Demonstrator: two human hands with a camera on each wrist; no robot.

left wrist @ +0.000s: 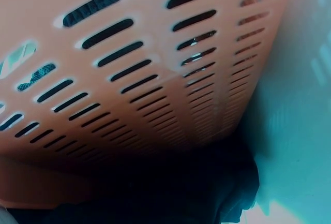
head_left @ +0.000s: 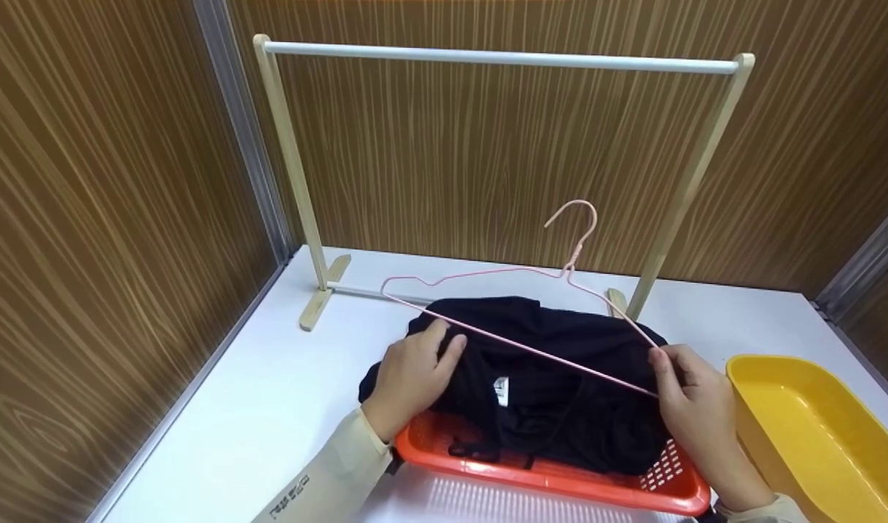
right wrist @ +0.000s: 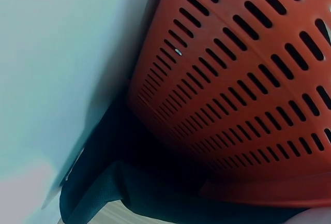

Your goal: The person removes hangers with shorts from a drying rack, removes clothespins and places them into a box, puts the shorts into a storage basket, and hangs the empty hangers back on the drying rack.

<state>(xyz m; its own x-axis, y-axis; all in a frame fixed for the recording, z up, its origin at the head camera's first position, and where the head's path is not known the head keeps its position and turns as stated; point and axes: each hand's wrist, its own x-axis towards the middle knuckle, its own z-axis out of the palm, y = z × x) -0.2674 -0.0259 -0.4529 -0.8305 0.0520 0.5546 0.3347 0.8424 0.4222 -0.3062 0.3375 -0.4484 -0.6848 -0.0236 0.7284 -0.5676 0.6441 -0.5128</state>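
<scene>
In the head view my right hand [head_left: 694, 410] holds a pink wire hanger [head_left: 522, 344] near its right corner. The hanger's hook points up and away, and its lower bar crosses over a black garment [head_left: 589, 334]. My left hand [head_left: 411, 370] grips the garment's left part between thumb and fingers, beside the hanger bar. A white label [head_left: 502, 391] shows inside the garment. The cloth lies heaped in and over a red-orange slotted basket [head_left: 560, 483]. Both wrist views show mostly the basket's slotted side, with dark cloth [left wrist: 227, 182] [right wrist: 155, 193] over its edge; the fingers are hidden there.
A wooden rack with a white rail [head_left: 502, 56] stands behind the basket on the white table [head_left: 233, 407]. To the right sits a yellow bin [head_left: 814, 428]. Wood-patterned panels [head_left: 451, 167] enclose the back and sides.
</scene>
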